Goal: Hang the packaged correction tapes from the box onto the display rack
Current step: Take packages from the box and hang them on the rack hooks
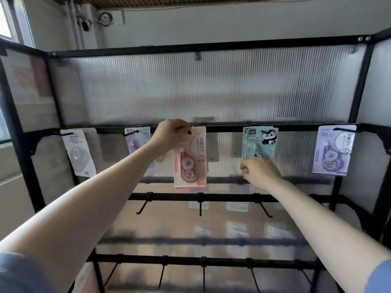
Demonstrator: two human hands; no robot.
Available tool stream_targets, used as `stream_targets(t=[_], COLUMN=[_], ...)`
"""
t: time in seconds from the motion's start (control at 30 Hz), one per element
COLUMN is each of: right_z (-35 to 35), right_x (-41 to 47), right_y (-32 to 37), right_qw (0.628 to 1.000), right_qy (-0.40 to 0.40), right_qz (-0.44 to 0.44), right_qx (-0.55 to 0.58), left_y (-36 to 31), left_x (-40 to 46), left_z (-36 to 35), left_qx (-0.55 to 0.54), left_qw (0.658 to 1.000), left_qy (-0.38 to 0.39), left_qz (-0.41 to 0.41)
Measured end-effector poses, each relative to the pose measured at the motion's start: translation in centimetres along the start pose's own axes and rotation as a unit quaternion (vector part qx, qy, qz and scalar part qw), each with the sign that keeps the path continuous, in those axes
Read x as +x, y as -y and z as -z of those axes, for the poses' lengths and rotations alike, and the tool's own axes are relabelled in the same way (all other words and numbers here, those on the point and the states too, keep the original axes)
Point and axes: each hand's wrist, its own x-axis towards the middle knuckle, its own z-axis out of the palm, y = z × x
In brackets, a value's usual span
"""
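Head view: we face a black metal display rack (211, 48) backed by ribbed translucent panels (190, 89).

Upper hook rail (224, 129) carries five packaged correction tapes, left to right:
- white pack marked "36" (79, 154), hanging tilted from a peg at the far left;
- lilac pack (137, 142), largely hidden behind our left forearm;
- pink pack (190, 159), at centre;
- mint "PANDA" pack (259, 142);
- lavender pack marked "36" (333, 150), at the far right.

Left hand (169, 134): fingers curled at the top left corner of the pink pack, pinching the card right at the peg (190, 132). We cannot tell whether the hang hole is fully seated on the peg. The pack hangs upright below the hand.

Right hand (261, 173): fingers curled around the lower edge of the mint "PANDA" pack, gripping it; the pack's top sits at the rail.

Middle rail (228, 197) shows three bare pegs pointing toward us. Lower rail (211, 261) shows further pegs, none holding a pack.

The supply box is out of frame. Blue sleeves (19, 271) show at both bottom corners.
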Motion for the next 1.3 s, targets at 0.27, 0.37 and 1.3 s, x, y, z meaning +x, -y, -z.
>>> stream_targets(t=[0.27,0.37,1.3], right_z=[-0.6,-0.9,-6.3], right_x=[-0.5,-0.6,-4.2], right_y=[0.1,-0.2,0.3], right_qw=[0.999,0.999,0.997], right_qy=[-0.035,-0.033,-0.034], right_qz=[0.02,0.013,0.002], right_qx=[-0.015,0.01,-0.065], left_y=[1.0,1.1,7.2], left_x=[0.5,0.8,-13.4], left_z=[-1.5,-1.8,-6.4], left_qx=[-0.003,-0.009,0.193], left_qw=[1.0,1.0,0.978], left_qy=[0.006,0.005,-0.008], left_qz=[0.014,0.024,0.073])
